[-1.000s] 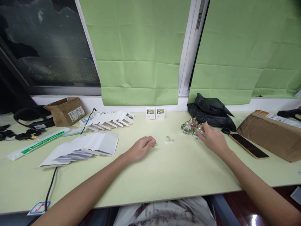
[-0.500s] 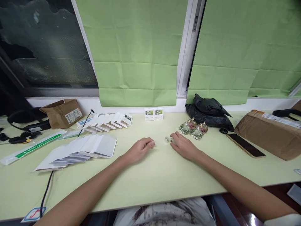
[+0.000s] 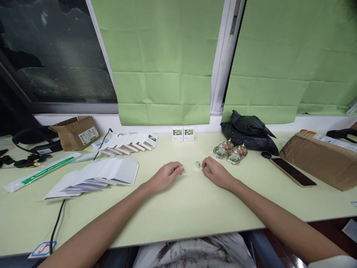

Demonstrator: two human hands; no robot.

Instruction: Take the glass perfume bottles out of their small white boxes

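Lying on the desk [image 3: 195, 201], a small cap [image 3: 198, 164] is seen just left of the right hand [image 3: 216, 172] (the nearer one), fingers curled, nothing gripped; the left hand [image 3: 166, 175] rests loosely closed, empty.

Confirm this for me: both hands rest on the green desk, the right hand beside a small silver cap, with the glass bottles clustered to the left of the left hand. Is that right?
Not quite. The glass bottles sit to the right of the right hand, near the black bag, not left of the left hand. The head view shows this. The rest holds: both hands rest on the green desk, the right one beside the small silver cap.
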